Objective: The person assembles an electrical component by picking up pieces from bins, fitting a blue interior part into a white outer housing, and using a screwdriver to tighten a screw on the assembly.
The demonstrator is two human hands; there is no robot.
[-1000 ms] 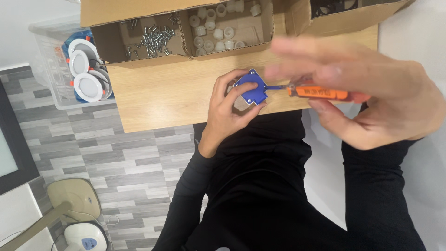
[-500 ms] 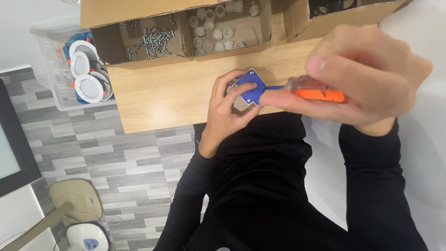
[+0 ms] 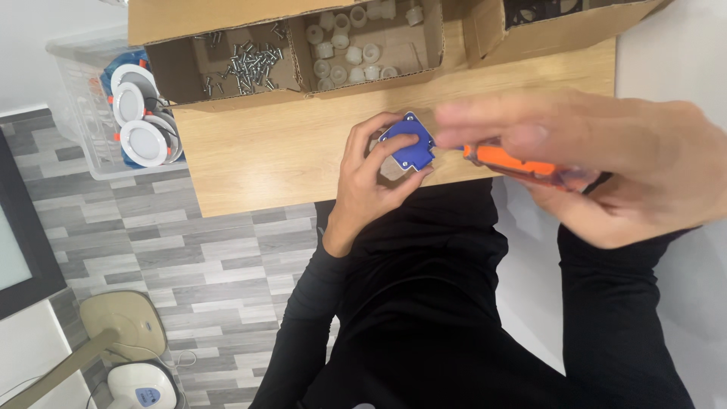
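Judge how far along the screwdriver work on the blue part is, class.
Done: cannot tell how many screws are already in. In hand: the left hand holds the blue part over the wooden table; the right hand holds an orange-handled screwdriver at it. Left: loose screws and white pieces fill the cardboard box.

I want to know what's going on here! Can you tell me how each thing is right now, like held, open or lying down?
Blue part: held in the left hand, above the table edge.
Orange-handled screwdriver: gripped by the right hand, tip at the blue part.
Cardboard box: open, screws in one compartment, white pieces in the next.
Clear bin: open, round white lamps inside.
Wooden table: bearing the box.
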